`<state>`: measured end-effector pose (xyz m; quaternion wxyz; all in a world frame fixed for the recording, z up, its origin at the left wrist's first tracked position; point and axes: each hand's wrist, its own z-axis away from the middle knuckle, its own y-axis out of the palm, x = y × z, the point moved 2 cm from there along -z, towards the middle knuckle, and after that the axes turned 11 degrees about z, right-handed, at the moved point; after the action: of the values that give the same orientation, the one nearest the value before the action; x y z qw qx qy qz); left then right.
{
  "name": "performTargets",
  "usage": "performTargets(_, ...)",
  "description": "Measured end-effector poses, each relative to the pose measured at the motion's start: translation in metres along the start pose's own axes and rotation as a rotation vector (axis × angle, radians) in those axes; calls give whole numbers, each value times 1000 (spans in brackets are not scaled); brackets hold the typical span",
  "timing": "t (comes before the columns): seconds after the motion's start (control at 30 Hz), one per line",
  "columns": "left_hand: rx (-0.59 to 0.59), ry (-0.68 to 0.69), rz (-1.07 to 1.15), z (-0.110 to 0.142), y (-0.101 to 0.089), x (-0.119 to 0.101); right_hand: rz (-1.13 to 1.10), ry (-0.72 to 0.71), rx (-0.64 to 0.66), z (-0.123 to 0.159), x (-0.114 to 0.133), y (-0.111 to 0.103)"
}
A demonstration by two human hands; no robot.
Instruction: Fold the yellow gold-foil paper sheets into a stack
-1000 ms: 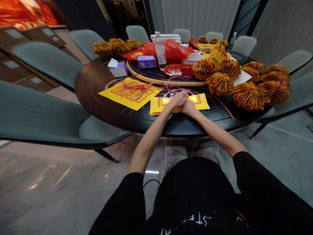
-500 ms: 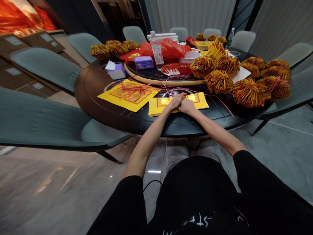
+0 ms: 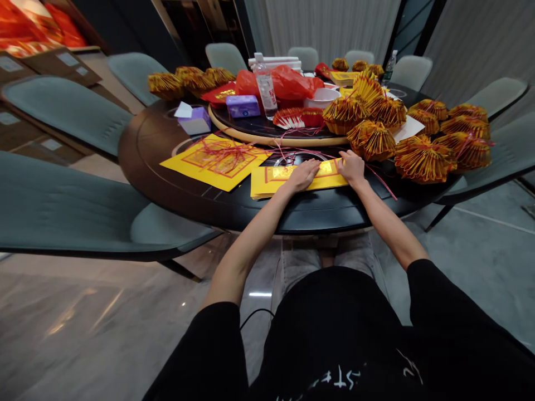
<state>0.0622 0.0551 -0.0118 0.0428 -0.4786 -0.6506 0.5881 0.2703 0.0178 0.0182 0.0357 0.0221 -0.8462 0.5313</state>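
A stack of yellow joss paper with red borders and gold foil lies near the table's front edge. My left hand rests flat on its middle, fingers stretched out together. At the stack's right end, my right hand is closed, its curled fingers gripping the paper's edge. To the left lies another yellow sheet with a tangle of pink-red strings on it. More strings run behind the stack. Just beyond my right hand sits a pleated gold paper bundle.
Several pleated bundles crowd the right side of the round table. On the raised turntable stand a water bottle, a purple tissue pack, a red plastic bag and a white bowl. Chairs surround the table.
My hands were together at the middle of the stack. My right hand has moved right to the stack's end, while my left has flattened on the paper. The view has shifted slightly.
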Motion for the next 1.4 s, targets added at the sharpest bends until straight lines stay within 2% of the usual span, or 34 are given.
performTargets(0.1,107,45,-104,0,2,-5,-19,7,-57,-3,-26,9)
performTargets(0.23,188,96,-172,1,2,-10,-68,-67,-83,-8,-40,23)
performTargets(0.53,226,123,-223,-1,0,-12,-85,-93,-22,-16,-39,36)
performTargets(0.93,215,122,-175,-5,4,1,-85,-112,-16,-14,-37,31)
performTargets(1.4,218,110,-142,-5,3,-3,-96,-117,-14,-9,-36,25)
